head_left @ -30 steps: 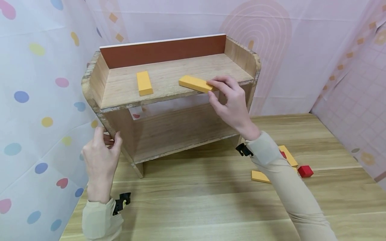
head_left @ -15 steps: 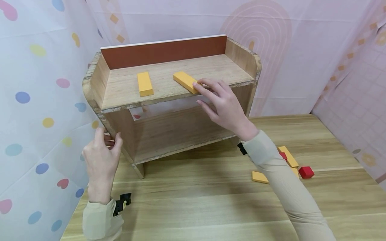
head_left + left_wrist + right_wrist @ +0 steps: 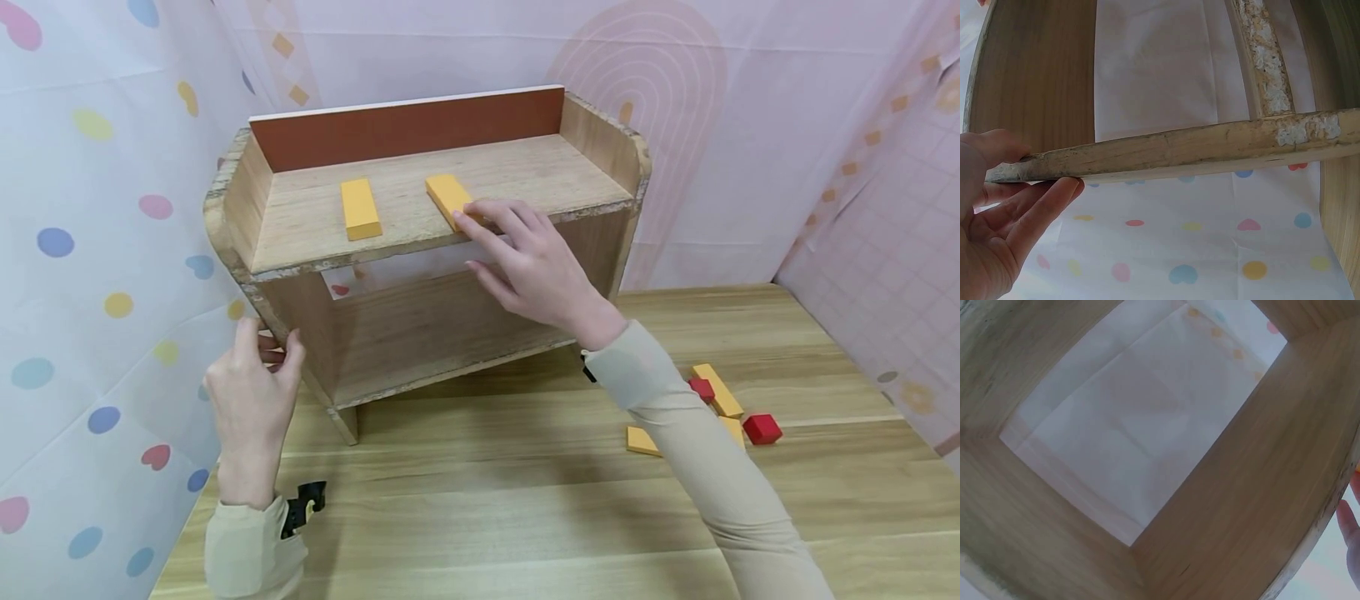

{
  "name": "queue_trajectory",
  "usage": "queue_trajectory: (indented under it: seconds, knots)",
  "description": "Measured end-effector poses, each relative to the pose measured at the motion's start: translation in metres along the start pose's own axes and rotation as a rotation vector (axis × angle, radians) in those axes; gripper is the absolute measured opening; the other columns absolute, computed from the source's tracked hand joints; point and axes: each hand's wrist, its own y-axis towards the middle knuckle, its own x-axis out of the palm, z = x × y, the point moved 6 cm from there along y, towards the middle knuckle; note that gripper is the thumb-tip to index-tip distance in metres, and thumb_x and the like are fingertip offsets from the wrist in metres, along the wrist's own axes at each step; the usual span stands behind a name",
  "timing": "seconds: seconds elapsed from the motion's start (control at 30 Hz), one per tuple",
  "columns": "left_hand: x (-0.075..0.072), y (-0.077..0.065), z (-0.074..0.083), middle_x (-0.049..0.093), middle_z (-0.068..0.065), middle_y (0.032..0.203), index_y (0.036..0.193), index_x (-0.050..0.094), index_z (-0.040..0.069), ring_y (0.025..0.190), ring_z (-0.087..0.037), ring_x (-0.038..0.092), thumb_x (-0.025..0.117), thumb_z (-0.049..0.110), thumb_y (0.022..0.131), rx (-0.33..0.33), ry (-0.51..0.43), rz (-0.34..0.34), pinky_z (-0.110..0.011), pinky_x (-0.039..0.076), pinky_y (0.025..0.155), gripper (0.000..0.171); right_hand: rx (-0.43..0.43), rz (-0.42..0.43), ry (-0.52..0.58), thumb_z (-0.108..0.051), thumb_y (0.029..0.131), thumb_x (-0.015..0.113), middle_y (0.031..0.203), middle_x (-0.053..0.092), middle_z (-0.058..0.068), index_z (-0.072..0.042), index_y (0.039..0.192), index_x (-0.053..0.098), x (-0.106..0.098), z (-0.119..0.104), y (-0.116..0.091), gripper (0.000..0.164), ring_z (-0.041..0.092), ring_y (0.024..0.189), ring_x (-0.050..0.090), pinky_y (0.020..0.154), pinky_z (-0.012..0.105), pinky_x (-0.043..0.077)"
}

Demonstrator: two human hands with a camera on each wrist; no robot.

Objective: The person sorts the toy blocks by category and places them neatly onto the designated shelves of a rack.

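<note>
A two-tier wooden shelf point(image 3: 510, 171) with a brown back board stands on the table. My left hand point(image 3: 255, 392) grips the edge of its left side panel; in the left wrist view, the thumb lies on one face and the fingers point(image 3: 1047, 212) on the other. On the top tier lie two yellow blocks, a left block point(image 3: 360, 208) and a right block point(image 3: 447, 193). My right hand point(image 3: 532, 267) touches the near end of the right block with extended fingers. Its thumb sits lower, apart from the block, in front of the shelf's edge.
On the table point(image 3: 480, 508) at the right lie several yellow blocks point(image 3: 717, 392), partly behind the right sleeve, with a red cube point(image 3: 762, 429) and another red block point(image 3: 702, 389). Patterned cloth point(image 3: 112, 208) hangs close by the shelf's left side and behind it.
My right hand has moved left and loosened its pinch on the right yellow block. That block has shifted left and turned nearly parallel to the left one. My left hand stays put.
</note>
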Motion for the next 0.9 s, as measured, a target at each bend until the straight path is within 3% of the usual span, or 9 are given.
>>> queue_trajectory:
  seconds: [0.3,0.53,0.9]
  knots:
    - [-0.001,0.0,0.0,0.069,-0.024,0.072,0.091,0.055,-0.007,0.059,-0.036,0.068,0.06,0.01,0.086,-0.001,0.005,-0.005,-0.035,0.046,0.056,0.018,0.011,-0.079,-0.018,-0.025,0.093,0.057,0.133,0.055,0.012,-0.006,0.134,0.054,0.012,-0.008,0.009,0.045,0.027,0.119,0.052,0.103,0.039,0.04]
    - [-0.001,0.0,0.001,0.069,-0.025,0.073,0.091,0.054,-0.007,0.06,-0.038,0.068,0.06,0.01,0.087,0.0,0.001,-0.007,-0.049,0.047,0.06,0.019,0.014,-0.133,-0.017,-0.029,0.094,0.055,0.141,0.05,0.011,-0.008,0.138,0.049,0.018,-0.013,0.012,0.049,0.027,0.129,0.048,0.111,0.037,0.034]
    - [0.0,0.0,0.0,0.069,-0.026,0.073,0.091,0.054,-0.006,0.061,-0.039,0.067,0.06,0.011,0.088,-0.009,-0.004,-0.013,-0.051,0.048,0.06,0.019,0.033,-0.204,-0.019,-0.033,0.097,0.051,0.148,0.044,0.009,-0.009,0.142,0.045,0.022,-0.012,0.015,0.051,0.023,0.137,0.042,0.114,0.038,0.03]
